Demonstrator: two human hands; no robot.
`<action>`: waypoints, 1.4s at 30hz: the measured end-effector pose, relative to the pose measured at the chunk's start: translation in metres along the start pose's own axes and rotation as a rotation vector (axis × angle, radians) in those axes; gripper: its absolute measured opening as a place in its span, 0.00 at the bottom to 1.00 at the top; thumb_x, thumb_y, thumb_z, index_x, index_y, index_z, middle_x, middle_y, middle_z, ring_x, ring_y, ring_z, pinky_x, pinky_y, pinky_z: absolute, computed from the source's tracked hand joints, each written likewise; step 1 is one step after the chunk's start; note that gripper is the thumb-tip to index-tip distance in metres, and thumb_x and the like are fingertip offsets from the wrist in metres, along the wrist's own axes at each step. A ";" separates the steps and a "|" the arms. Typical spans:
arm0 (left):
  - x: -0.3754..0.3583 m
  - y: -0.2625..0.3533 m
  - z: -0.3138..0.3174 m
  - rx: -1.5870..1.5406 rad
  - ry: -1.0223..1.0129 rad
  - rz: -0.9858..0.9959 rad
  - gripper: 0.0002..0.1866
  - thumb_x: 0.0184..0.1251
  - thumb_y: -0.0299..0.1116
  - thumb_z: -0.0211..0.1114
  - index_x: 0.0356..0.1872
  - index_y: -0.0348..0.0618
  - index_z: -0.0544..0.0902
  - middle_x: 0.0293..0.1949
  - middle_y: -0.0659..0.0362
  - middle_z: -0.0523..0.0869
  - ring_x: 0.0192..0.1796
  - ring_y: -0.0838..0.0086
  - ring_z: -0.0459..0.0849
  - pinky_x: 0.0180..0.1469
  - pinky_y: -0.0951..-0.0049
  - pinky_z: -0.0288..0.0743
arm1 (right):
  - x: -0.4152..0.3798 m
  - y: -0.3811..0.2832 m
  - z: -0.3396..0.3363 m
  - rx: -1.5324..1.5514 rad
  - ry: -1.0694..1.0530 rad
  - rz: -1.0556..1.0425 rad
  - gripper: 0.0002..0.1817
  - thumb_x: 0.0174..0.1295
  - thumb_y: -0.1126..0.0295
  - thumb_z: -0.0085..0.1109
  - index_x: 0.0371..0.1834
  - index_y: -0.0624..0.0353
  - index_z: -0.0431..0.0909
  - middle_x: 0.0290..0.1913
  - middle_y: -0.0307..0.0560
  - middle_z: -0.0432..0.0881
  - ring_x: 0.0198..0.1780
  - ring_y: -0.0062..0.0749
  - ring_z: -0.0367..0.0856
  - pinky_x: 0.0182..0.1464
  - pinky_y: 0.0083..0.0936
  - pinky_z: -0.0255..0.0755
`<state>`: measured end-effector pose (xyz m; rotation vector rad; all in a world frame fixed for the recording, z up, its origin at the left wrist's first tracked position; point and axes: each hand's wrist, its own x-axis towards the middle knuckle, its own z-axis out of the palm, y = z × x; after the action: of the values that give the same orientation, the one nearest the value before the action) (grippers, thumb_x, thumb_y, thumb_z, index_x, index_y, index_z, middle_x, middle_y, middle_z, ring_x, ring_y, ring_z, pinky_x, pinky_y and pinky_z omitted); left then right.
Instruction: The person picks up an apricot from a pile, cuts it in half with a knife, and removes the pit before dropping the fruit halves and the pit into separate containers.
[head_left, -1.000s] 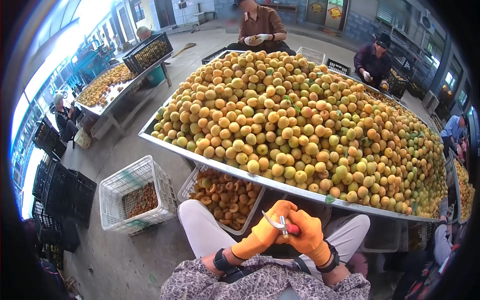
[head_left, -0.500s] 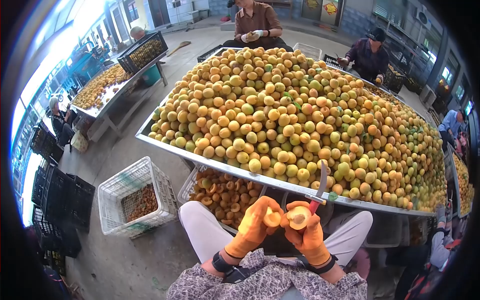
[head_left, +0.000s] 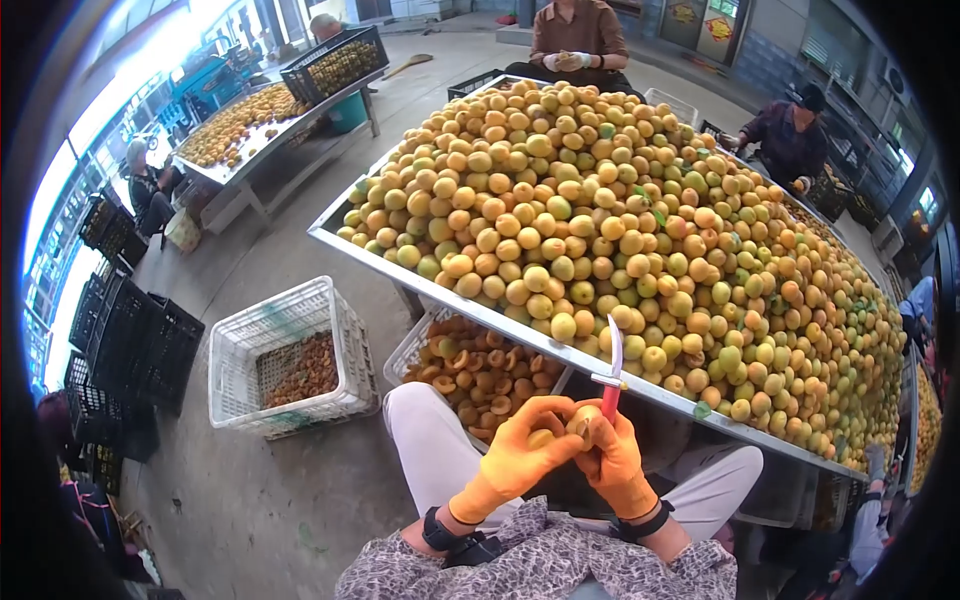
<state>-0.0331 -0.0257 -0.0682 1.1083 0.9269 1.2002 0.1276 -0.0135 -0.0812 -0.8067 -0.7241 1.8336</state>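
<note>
My left hand (head_left: 520,455), in an orange glove, is closed around an apricot half (head_left: 541,438). Pressed close beside it, my right hand (head_left: 617,468), gloved alike, grips a curved knife (head_left: 611,385) by its red handle, blade pointing up. The same hand also holds an apricot half (head_left: 583,424), partly covered by fingers; the pit seems to show in it. Both hands meet above my lap, just in front of the metal-rimmed table (head_left: 450,302) heaped with whole apricots (head_left: 560,215).
Below the table edge, a white crate (head_left: 405,352) holds apricot halves. Another white crate (head_left: 345,355) with brown pits stands on the floor to the left. Black crates (head_left: 125,335) are stacked farther left. Several people sit around, one person (head_left: 580,40) across the table.
My hands have come together, and the right apricot half has turned from facing me to edge-on. The knife blade now points more upright and slightly left. The view has shifted.
</note>
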 end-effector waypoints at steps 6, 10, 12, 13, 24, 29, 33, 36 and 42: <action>0.001 -0.009 -0.026 0.238 -0.016 -0.024 0.16 0.59 0.22 0.68 0.49 0.37 0.80 0.34 0.61 0.85 0.37 0.83 0.82 0.38 0.80 0.77 | 0.019 0.025 0.011 -0.127 -0.035 -0.033 0.24 0.66 0.52 0.62 0.46 0.66 0.74 0.28 0.37 0.74 0.17 0.13 0.63 0.17 0.10 0.54; 0.004 -0.012 -0.050 0.275 0.118 -0.060 0.12 0.60 0.19 0.62 0.46 0.35 0.79 0.32 0.59 0.85 0.34 0.80 0.83 0.37 0.78 0.79 | 0.022 0.015 0.021 -0.114 -0.047 0.035 0.16 0.69 0.62 0.59 0.48 0.66 0.75 0.27 0.40 0.76 0.15 0.14 0.62 0.16 0.11 0.53; 0.008 -0.005 -0.067 -0.042 0.296 -0.023 0.10 0.62 0.20 0.62 0.44 0.37 0.80 0.29 0.58 0.85 0.28 0.79 0.82 0.28 0.81 0.75 | 0.020 0.000 0.030 -0.146 -0.014 -0.131 0.20 0.68 0.58 0.59 0.49 0.67 0.75 0.26 0.41 0.76 0.15 0.13 0.62 0.16 0.10 0.51; 0.012 0.001 -0.074 -0.006 0.346 -0.012 0.10 0.63 0.21 0.63 0.45 0.37 0.79 0.28 0.58 0.84 0.26 0.79 0.82 0.26 0.82 0.72 | 0.023 0.002 0.029 -0.153 -0.019 -0.243 0.25 0.66 0.52 0.60 0.50 0.68 0.75 0.26 0.42 0.77 0.15 0.12 0.61 0.16 0.10 0.50; 0.012 0.005 -0.052 -0.121 0.238 -0.105 0.08 0.66 0.25 0.63 0.45 0.40 0.79 0.26 0.56 0.83 0.22 0.78 0.79 0.22 0.82 0.68 | -0.003 -0.017 0.016 -0.284 0.088 -0.596 0.41 0.61 0.35 0.57 0.51 0.71 0.73 0.21 0.43 0.74 0.13 0.14 0.60 0.16 0.13 0.51; 0.035 -0.046 0.044 -0.092 -0.179 -0.396 0.15 0.66 0.32 0.68 0.52 0.41 0.82 0.27 0.61 0.84 0.22 0.83 0.79 0.22 0.84 0.68 | -0.043 -0.053 -0.021 -0.347 0.308 -0.809 0.42 0.61 0.33 0.55 0.51 0.70 0.72 0.21 0.43 0.74 0.13 0.14 0.61 0.15 0.13 0.49; 0.067 -0.092 0.077 -0.099 -0.416 -0.390 0.19 0.72 0.40 0.62 0.58 0.42 0.79 0.27 0.61 0.82 0.23 0.83 0.78 0.24 0.84 0.70 | -0.060 -0.064 -0.045 -0.396 0.399 -0.814 0.40 0.63 0.36 0.56 0.53 0.70 0.73 0.23 0.39 0.74 0.14 0.13 0.60 0.15 0.12 0.49; 0.058 -0.088 0.070 -0.284 -0.439 -0.530 0.27 0.74 0.54 0.55 0.60 0.42 0.76 0.33 0.61 0.84 0.25 0.79 0.81 0.26 0.81 0.73 | -0.062 -0.049 -0.061 -0.413 0.378 -0.627 0.25 0.63 0.60 0.68 0.54 0.71 0.76 0.28 0.37 0.79 0.22 0.09 0.69 0.22 0.10 0.60; 0.033 -0.115 0.014 -0.920 -0.317 -0.634 0.19 0.73 0.48 0.57 0.49 0.43 0.79 0.43 0.56 0.84 0.38 0.70 0.84 0.31 0.74 0.75 | -0.020 0.005 -0.056 -0.808 0.279 -0.336 0.24 0.55 0.69 0.74 0.54 0.66 0.78 0.30 0.36 0.80 0.31 0.14 0.72 0.35 0.17 0.72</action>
<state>0.0116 0.0030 -0.1766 0.2052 0.3354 0.7333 0.1754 -0.0265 -0.1144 -1.3225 -1.3464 1.0700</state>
